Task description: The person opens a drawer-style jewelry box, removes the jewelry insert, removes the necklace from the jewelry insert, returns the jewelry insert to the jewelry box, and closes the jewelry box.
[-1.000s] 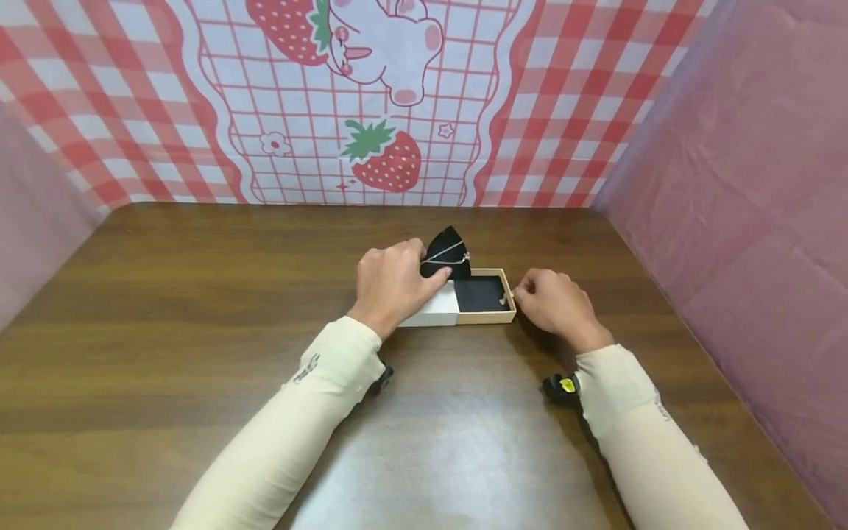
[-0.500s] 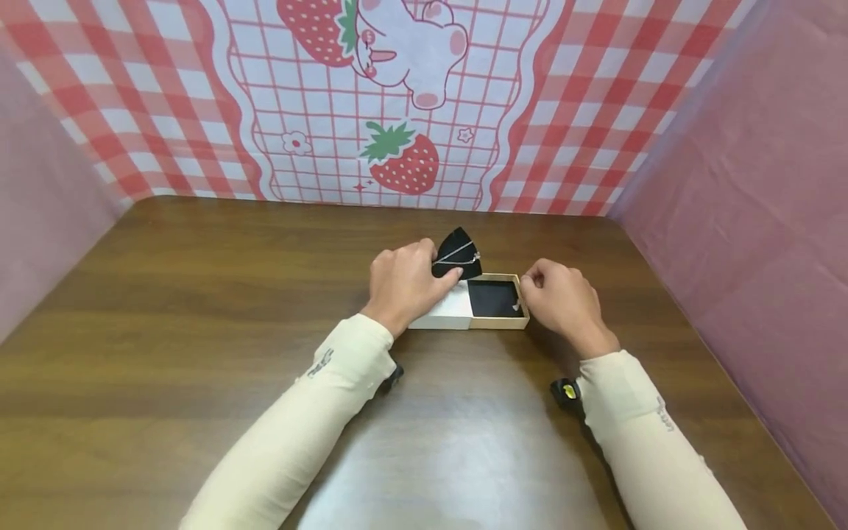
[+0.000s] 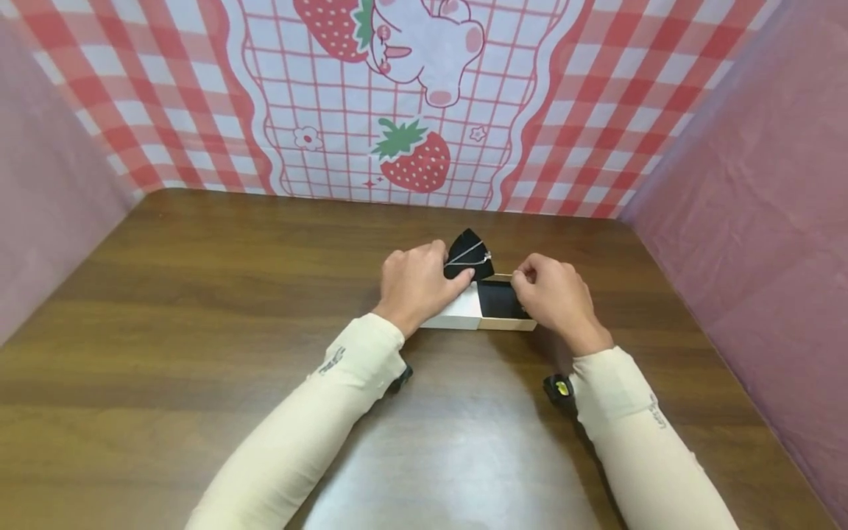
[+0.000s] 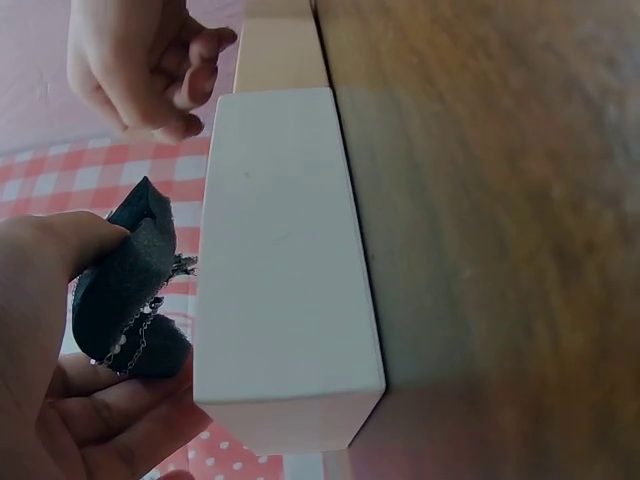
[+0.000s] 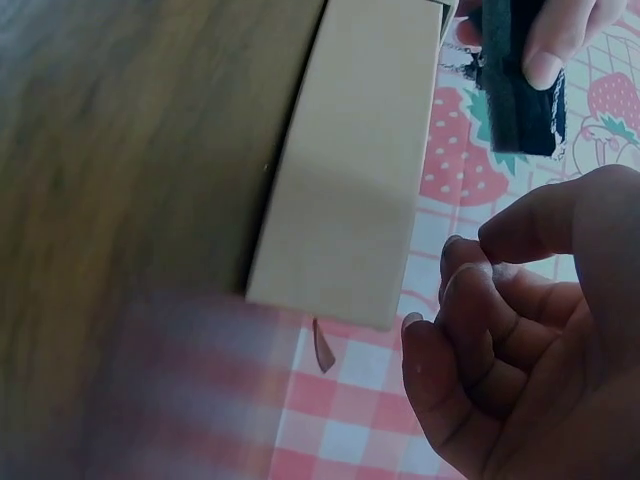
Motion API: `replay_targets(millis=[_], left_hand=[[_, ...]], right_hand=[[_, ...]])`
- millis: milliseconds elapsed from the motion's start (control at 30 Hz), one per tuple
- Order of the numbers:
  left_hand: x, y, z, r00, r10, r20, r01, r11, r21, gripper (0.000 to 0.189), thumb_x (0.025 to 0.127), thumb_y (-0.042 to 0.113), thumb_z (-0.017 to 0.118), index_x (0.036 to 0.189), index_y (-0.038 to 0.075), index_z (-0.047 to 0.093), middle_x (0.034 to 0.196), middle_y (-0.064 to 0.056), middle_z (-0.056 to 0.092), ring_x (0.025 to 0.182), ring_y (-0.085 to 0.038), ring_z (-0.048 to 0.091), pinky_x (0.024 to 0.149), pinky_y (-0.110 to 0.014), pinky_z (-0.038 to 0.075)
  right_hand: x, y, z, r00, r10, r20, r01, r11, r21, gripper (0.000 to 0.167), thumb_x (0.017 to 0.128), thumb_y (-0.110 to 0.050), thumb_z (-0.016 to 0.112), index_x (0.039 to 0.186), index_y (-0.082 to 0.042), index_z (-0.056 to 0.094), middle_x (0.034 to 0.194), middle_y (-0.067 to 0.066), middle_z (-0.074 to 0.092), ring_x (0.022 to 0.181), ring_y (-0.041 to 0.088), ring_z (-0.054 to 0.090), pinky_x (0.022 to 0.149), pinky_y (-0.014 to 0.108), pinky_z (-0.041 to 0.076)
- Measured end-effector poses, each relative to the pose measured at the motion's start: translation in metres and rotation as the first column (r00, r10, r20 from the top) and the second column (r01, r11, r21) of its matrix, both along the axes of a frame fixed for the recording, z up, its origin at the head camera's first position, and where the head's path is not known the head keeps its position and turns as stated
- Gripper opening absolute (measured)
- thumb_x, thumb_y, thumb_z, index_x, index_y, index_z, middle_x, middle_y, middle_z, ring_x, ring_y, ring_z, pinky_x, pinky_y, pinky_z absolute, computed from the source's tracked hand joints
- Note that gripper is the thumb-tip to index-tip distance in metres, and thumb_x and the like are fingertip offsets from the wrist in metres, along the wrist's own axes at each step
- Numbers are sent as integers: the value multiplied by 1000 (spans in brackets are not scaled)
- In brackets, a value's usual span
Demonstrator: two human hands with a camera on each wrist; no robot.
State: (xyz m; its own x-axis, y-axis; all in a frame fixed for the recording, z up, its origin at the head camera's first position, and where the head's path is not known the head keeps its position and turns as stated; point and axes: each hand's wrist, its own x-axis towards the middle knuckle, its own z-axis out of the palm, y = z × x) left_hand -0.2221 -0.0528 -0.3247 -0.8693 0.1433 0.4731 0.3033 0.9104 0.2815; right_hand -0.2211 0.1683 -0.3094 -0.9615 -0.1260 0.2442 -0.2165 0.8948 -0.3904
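Note:
My left hand (image 3: 417, 283) pinches a bent black jewellery pad (image 3: 469, 254) between thumb and fingers. A thin silver chain (image 4: 138, 335) with small beads is wrapped around the pad. Under that hand lies a white box sleeve (image 3: 457, 315), with a tan drawer (image 3: 506, 324) pulled partly out to the right. Its black lining (image 3: 498, 299) shows. Over the drawer's right end is my right hand (image 3: 556, 294), fingers curled, with nothing seen between them in the right wrist view. A small ribbon tab (image 5: 323, 348) hangs free from the drawer's end.
The box lies on a brown wooden table (image 3: 199, 331). Behind stands a red-and-white checked cloth (image 3: 424, 96) with strawberries, and pink cloth (image 3: 735, 184) hangs at the right side. A dark wrist device (image 3: 559, 388) sits under the right sleeve.
My right hand has moved from the drawer's right end, beside the ribbon tab, leftward over the drawer. My left hand keeps hold of the pad. The head view has shifted slightly.

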Motion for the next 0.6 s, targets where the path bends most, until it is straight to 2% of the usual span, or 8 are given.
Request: replay_targets(millis=[233,600], left_hand=[[0,0,-2,1000,10,-2,-10,1000,0,49,87,64,64,82,16,59,71,2,60,64,-19,62,68,-37,46],[-3,-2,-4,1000,20,-16,-20,999,30,47,88,62,65,84,15,59,72,3,58,65,-17,61,67,-36,46]], right_hand=[[-2,-9,0,999,44,-24,-45,999,-13,22,97,-23,56,99,-8,71,84,8,67,72,25,57,62,42,45],[-8,-27,6,992,73,-101,-80,995,-61,25,100,-27,55,100,-8,71,85,6,68,74,24,59,65,44,47]])
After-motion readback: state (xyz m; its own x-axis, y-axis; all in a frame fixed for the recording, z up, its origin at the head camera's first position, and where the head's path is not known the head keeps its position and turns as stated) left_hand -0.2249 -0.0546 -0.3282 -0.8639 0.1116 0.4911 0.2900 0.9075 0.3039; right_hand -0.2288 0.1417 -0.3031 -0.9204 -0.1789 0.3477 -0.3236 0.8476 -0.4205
